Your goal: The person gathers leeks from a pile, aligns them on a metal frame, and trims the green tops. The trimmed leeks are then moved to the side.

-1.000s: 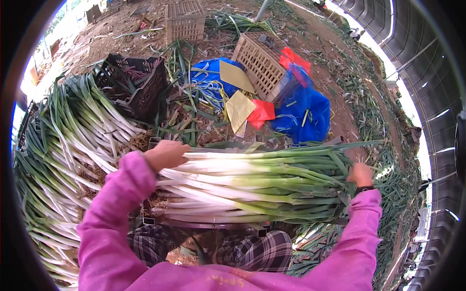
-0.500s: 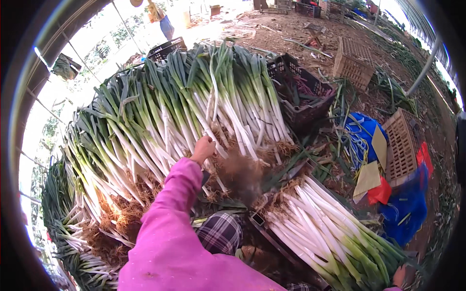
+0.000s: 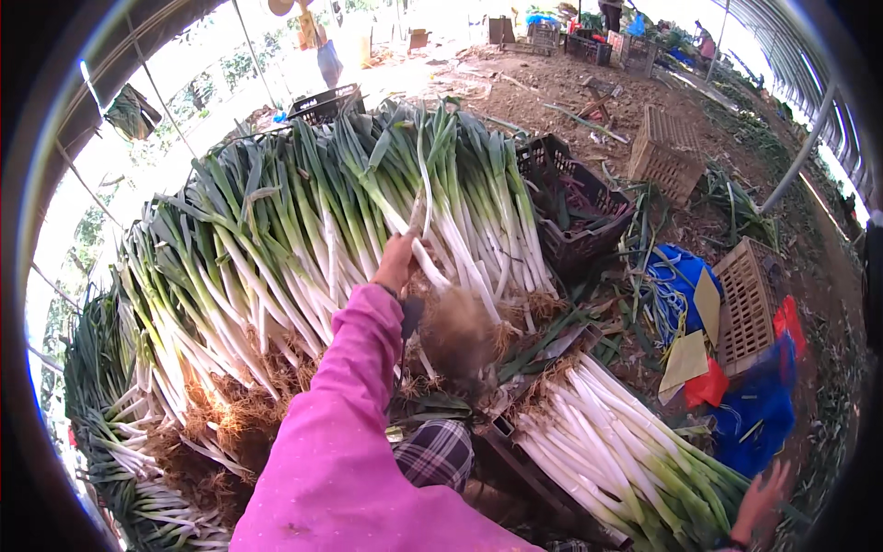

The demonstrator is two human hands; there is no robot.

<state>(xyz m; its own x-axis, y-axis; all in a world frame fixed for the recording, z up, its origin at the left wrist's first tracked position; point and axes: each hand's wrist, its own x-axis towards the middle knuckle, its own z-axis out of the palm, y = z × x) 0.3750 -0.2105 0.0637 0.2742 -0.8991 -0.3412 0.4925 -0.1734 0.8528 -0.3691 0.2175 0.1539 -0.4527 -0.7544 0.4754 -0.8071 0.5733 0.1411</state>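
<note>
A large row of leeks (image 3: 267, 267) leans with green tops away from me and pale stalks and brown roots toward me. Among their white stalks, my left hand (image 3: 395, 262) is closed around a leek (image 3: 426, 262); a brown blur covers the area near its root end. At lower right lies a bundle of leeks (image 3: 607, 442) on a dark metal-edged rack (image 3: 524, 474), roots toward the pile and leaves toward the lower right. Beside those leaf ends, my right hand (image 3: 762, 501) is open with its fingers spread, holding nothing.
A dark crate (image 3: 589, 235) with reddish stalks stands right of the pile. Farther right are tan plastic crates (image 3: 667, 156), a blue bag with strings (image 3: 676, 276), yellow cards (image 3: 685, 363) and blue netting (image 3: 759, 400). A slanted metal pole (image 3: 800, 152) rises at far right.
My left hand has moved slightly up and to the right and now grips a leek. My right hand has come further into view and its fingers have spread. The view has shifted slightly.
</note>
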